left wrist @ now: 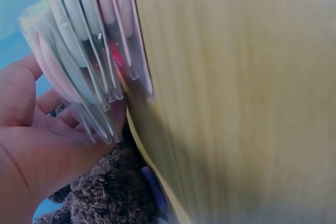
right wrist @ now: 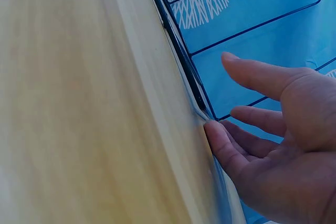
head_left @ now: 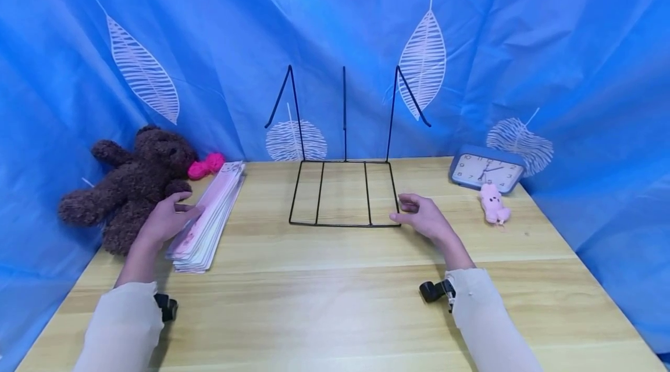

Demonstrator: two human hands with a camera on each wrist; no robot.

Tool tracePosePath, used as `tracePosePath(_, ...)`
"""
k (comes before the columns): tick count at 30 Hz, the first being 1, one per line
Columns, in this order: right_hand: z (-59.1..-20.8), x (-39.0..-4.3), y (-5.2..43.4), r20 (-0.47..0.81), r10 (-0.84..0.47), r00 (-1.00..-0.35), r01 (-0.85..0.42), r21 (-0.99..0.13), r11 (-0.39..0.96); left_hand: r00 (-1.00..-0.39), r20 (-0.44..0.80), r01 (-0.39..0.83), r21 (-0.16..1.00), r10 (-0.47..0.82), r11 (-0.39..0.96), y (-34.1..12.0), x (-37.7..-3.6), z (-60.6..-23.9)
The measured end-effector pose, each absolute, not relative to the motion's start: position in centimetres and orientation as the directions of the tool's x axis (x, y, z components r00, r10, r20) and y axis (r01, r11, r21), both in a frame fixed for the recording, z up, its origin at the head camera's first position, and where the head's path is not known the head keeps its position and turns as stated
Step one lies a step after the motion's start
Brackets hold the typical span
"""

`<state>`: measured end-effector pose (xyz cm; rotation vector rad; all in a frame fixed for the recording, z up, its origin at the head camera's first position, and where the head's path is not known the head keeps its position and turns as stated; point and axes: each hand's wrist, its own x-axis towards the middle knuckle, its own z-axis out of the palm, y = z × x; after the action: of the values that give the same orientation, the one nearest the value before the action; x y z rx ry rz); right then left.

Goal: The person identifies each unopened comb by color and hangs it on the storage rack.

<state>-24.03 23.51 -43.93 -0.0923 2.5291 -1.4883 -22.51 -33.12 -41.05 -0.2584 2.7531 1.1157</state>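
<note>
My left hand (head_left: 178,203) rests against the left edge of a fanned stack of thin pink and white booklets in clear sleeves (head_left: 209,215), thumb lying on top. In the left wrist view the palm (left wrist: 37,145) sits beside the booklets' corners (left wrist: 89,40), fingers fairly straight. My right hand (head_left: 407,210) lies relaxed on the table, with its thumb touching the front right corner of a black wire book rack (head_left: 342,224). The right wrist view shows the right hand's fingers (right wrist: 262,77) spread loosely and the thumb tip against the rack's base wire (right wrist: 178,45).
A brown teddy bear (head_left: 131,186) with a pink bow (head_left: 206,165) sits left of the stack. A blue clock (head_left: 487,171) and a small pink toy (head_left: 493,203) lie at the right. The wooden table (head_left: 324,290) is backed by a blue leaf-print curtain (head_left: 209,58).
</note>
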Motion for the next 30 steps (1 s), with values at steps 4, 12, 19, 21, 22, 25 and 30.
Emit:
tracePosePath(4,-44.1,-24.3,23.7,-0.140,-0.166,-0.976,0.040,-0.866,0.498,-0.970,-0.224,-0.227,0.673,-0.099,0.704,-33.3,-22.6,-41.3)
tracePosePath(12,-44.4,-24.3,24.1,-0.142,-0.178,-0.974,0.040,-0.876,0.481,-0.966,-0.224,-0.249,0.654,-0.132,0.714,-33.5,-22.6,-41.4)
tracePosePath(19,-44.3,-24.3,24.2,-0.144,-0.190,-0.971,0.046,-0.895,0.444,-0.959,-0.212,-0.283,0.752,-0.188,0.596,-33.4,-22.6,-41.4)
tracePosePath(21,-44.3,-24.3,24.3,-0.153,-0.193,-0.969,0.059,-0.904,0.424,-0.958,-0.207,-0.286,0.768,-0.201,0.574,-33.4,-22.7,-41.3)
tracePosePath(22,-44.4,-24.4,24.3,-0.157,-0.195,-0.968,0.064,-0.907,0.416,-0.957,-0.204,-0.286,0.774,-0.205,0.566,-33.4,-22.7,-41.2)
tracePosePath(25,-44.5,-24.4,24.4,-0.165,-0.197,-0.966,0.071,-0.908,0.413,-0.958,-0.196,-0.281,0.781,-0.208,0.558,-33.3,-22.6,-40.7)
tracePosePath(30,-44.5,-24.4,24.5,-0.182,-0.171,-0.968,0.096,-0.903,0.419,-0.970,-0.174,-0.242,0.793,-0.172,0.559,-32.8,-22.4,-39.7)
